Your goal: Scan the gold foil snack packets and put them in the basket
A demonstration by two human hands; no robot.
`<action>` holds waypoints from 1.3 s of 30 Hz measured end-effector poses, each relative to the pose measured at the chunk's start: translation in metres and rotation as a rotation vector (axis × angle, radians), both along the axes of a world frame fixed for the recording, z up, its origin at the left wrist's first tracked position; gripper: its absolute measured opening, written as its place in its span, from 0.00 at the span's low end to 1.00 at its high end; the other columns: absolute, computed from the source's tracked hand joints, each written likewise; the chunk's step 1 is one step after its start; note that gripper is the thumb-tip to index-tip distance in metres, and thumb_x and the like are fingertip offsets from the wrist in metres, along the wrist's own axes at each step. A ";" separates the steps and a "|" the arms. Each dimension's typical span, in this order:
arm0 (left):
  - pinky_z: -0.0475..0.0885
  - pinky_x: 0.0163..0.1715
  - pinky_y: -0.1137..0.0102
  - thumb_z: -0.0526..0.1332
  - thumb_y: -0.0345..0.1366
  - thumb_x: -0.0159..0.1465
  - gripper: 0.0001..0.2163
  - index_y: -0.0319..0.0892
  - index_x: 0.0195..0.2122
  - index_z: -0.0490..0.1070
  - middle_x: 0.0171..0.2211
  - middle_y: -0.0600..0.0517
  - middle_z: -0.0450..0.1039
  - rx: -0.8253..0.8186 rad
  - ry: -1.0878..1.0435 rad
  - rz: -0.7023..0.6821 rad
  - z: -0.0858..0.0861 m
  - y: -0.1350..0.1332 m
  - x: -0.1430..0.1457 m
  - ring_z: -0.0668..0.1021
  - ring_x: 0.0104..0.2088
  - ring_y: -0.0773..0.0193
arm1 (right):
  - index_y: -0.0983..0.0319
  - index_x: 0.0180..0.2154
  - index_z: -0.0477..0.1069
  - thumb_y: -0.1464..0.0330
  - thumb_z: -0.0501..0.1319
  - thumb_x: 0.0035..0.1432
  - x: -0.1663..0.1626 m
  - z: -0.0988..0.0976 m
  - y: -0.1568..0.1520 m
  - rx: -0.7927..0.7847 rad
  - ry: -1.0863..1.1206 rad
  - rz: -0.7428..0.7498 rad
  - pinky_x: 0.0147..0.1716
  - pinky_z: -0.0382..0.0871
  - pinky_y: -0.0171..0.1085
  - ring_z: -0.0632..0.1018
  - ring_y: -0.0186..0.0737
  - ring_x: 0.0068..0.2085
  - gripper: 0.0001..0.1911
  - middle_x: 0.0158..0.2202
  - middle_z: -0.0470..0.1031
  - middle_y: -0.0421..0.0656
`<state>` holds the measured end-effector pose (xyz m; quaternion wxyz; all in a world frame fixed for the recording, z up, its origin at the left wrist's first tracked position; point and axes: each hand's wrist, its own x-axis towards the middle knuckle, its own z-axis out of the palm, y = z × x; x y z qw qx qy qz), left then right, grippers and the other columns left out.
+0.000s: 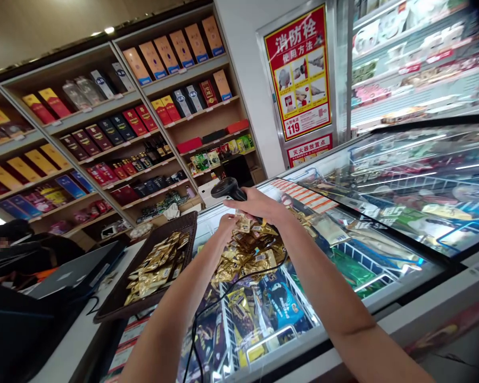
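Note:
My right hand (261, 206) is wrapped round the grip of a black barcode scanner (226, 188), whose head points left above the freezer. Just below it, my left hand (227, 226) pinches a small gold packet (244, 222). Under both hands spreads a heap of gold foil packets (245, 255) on the freezer's glass top. To the left, a dark brown woven tray (117, 298) holds more gold packets (157, 264). A black cable (239, 277) runs across the glass beneath my arms.
The glass-topped chest freezer (387, 314) with wire baskets fills the front and right. A laptop (69, 271) stands on the left counter, a person (16, 244) behind it. Shelves of boxed goods (131, 125) and a red fire-hydrant sign (299, 74) are behind.

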<state>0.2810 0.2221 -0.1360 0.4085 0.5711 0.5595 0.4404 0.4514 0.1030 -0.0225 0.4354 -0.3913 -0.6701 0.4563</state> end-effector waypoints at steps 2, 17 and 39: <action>0.73 0.42 0.59 0.58 0.39 0.64 0.16 0.39 0.51 0.66 0.49 0.45 0.69 -0.054 0.027 0.062 0.013 -0.012 -0.028 0.75 0.44 0.59 | 0.60 0.33 0.63 0.50 0.63 0.51 -0.003 0.000 -0.003 0.007 -0.015 0.002 0.16 0.53 0.32 0.60 0.29 0.17 0.22 0.18 0.61 0.36; 0.61 0.19 0.76 0.68 0.38 0.47 0.11 0.41 0.29 0.71 0.23 0.54 0.71 0.138 -0.091 0.327 0.063 -0.101 -0.152 0.71 0.20 0.70 | 0.60 0.26 0.59 0.48 0.62 0.50 -0.021 -0.003 -0.017 0.040 -0.106 0.273 0.15 0.54 0.32 0.61 0.29 0.16 0.23 0.16 0.62 0.36; 0.62 0.22 0.75 0.70 0.43 0.46 0.14 0.41 0.30 0.72 0.25 0.52 0.73 0.161 -0.037 0.342 0.053 -0.094 -0.148 0.72 0.23 0.68 | 0.60 0.27 0.58 0.51 0.62 0.51 -0.022 -0.002 -0.018 0.071 -0.130 0.348 0.15 0.53 0.31 0.62 0.28 0.16 0.21 0.17 0.62 0.35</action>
